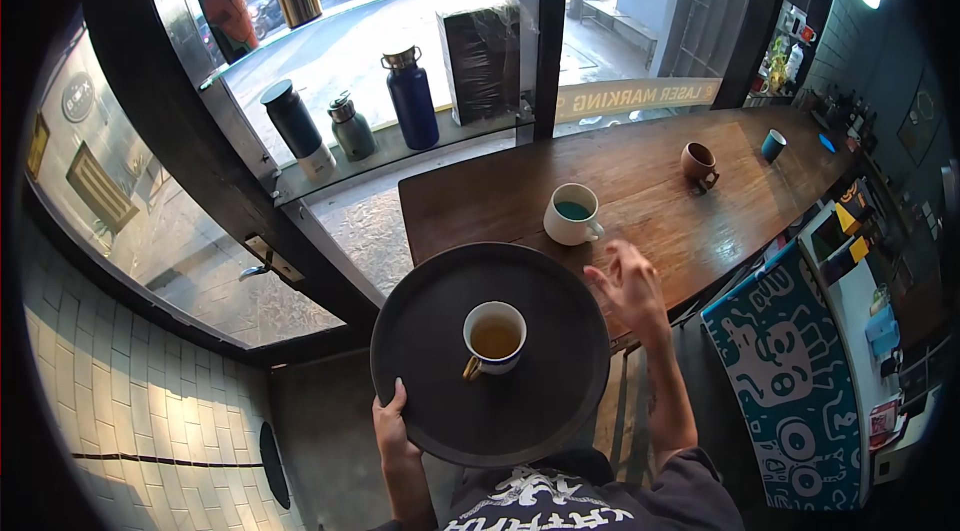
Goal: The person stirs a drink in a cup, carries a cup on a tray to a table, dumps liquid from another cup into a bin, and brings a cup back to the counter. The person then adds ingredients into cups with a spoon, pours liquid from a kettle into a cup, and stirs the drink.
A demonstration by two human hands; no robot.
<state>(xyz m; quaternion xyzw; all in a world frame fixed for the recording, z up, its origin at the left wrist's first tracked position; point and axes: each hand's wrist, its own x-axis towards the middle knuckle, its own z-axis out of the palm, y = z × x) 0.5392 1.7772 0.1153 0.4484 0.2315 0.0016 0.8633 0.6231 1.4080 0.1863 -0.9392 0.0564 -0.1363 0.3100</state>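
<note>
My left hand (393,428) grips the near left rim of a round black serving tray (430,331), thumb on top and the other fingers hidden beneath. On the tray stands a white cup (496,359) with a gold handle, holding a brown liquid. Off the tray's right side, my right hand (632,293) is raised with its fingers apart and nothing in them. Just beyond its fingertips, a cream mug (561,229) with a teal inside stands upright on the wooden table, its handle turned toward that hand. I see no contact between them.
The wooden table (640,181) also bears a brown mug (699,162) and a blue cup (773,145). Bottles, including a navy one (412,111), stand on a glass shelf by the window. A dark-framed door (190,161) is at left, a teal patterned panel (785,381) at right.
</note>
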